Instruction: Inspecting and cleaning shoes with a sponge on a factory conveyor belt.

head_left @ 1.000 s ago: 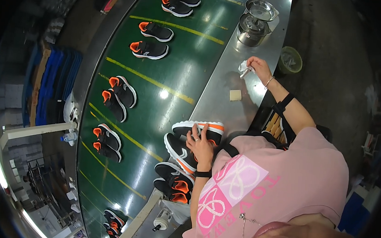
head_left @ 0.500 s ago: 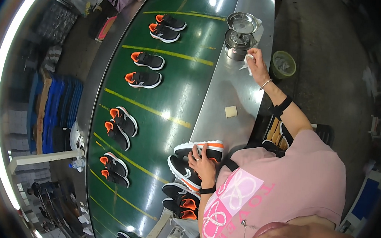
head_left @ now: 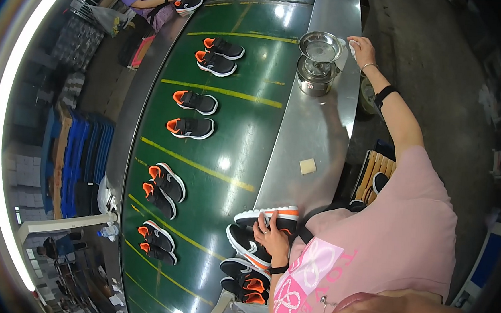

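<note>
My left hand (head_left: 272, 239) grips a black sneaker (head_left: 288, 221) with a white and orange sole, its fingers over the shoe's side. A second black sneaker (head_left: 244, 240) lies against it, just below the same hand. My right hand (head_left: 362, 52) is stretched far out, closed on a crumpled white wipe (head_left: 354, 47), beside a metal pump dispenser (head_left: 316, 74) with a dish top. On the metal ledge (head_left: 288, 147) between my hands lies a pale yellow square pad (head_left: 307, 166). Nearer me sits another pair of black sneakers (head_left: 244, 271) with orange linings.
A green conveyor belt (head_left: 227, 163) with yellow lines carries several pairs of sneakers (head_left: 190, 128). Across it, a person (head_left: 151, 1) in purple handles shoes. A bin (head_left: 367, 97) stands below the ledge by my right arm, near a slatted wooden seat (head_left: 371, 172).
My right hand has moved out past the dispenser's right side with the wipe. My left hand stays on the sneaker. The whole view has shifted slightly, with things appearing lower.
</note>
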Demonstrator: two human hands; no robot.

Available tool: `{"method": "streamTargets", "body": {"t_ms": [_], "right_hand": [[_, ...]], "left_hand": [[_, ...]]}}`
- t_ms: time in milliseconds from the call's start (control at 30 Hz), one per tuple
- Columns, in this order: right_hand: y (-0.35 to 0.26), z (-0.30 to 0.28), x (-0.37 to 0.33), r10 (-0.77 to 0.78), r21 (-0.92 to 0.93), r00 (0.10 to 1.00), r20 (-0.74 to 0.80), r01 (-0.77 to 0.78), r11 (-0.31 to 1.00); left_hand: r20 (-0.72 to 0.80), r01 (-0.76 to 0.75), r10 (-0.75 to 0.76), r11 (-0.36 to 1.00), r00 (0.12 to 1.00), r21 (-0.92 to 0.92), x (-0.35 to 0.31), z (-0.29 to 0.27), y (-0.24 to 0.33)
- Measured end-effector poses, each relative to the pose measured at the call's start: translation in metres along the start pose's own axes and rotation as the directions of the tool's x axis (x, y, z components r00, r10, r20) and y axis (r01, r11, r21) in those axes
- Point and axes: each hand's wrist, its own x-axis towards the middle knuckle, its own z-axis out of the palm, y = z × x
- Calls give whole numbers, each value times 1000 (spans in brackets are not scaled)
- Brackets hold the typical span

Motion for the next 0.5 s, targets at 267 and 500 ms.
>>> {"method": "streamTargets", "body": {"t_ms": [267, 500], "right_hand": [[22, 57, 18, -135, -95, 990, 36, 138, 986], [137, 61, 39, -492, -255, 857, 157, 516, 818]], "left_hand": [[-19, 36, -36, 999, 999, 9, -4, -3, -7], [-51, 28, -30, 999, 998, -42, -3, 7, -17]]}}
